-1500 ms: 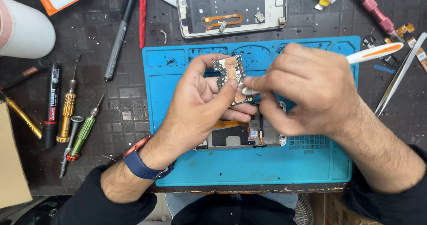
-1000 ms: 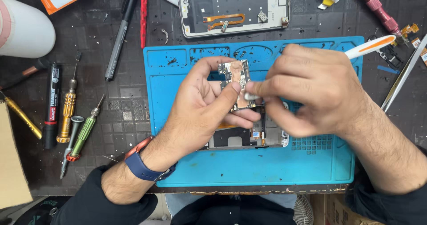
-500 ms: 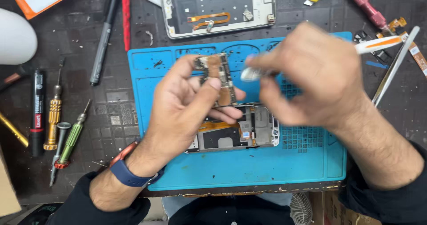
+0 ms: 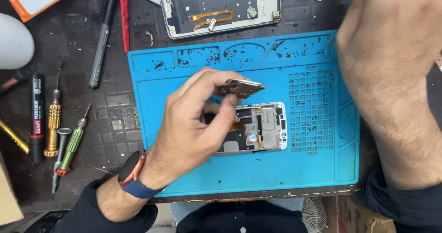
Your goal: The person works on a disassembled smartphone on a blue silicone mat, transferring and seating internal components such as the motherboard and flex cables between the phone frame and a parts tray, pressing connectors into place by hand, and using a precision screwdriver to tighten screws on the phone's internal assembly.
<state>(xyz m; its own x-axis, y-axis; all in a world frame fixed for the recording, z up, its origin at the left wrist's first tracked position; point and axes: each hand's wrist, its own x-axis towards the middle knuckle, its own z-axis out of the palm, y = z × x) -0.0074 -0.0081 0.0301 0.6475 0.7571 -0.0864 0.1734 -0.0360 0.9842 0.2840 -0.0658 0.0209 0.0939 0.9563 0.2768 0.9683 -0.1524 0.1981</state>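
My left hand (image 4: pixel 193 122) pinches a small circuit board (image 4: pixel 241 88) between thumb and fingers, held edge-on above an opened phone body (image 4: pixel 258 128). The phone lies on a blue work mat (image 4: pixel 317 168), partly hidden under my fingers. My right hand (image 4: pixel 391 58) is raised at the upper right, back toward the camera, reaching past the mat's far corner. Its fingers run out of the frame, so what it holds is hidden.
A second opened phone frame (image 4: pixel 221 7) with an orange flex cable lies beyond the mat. Left of the mat lie a grey pen (image 4: pixel 101 39), a red tool (image 4: pixel 124 16), a black marker (image 4: pixel 37 118), gold and green screwdrivers (image 4: pixel 54 122), and a white rounded object (image 4: pixel 14 42).
My right hand has let go of the board and moved away up and to the right. My left hand has tilted the board flat. The view has moved closer.
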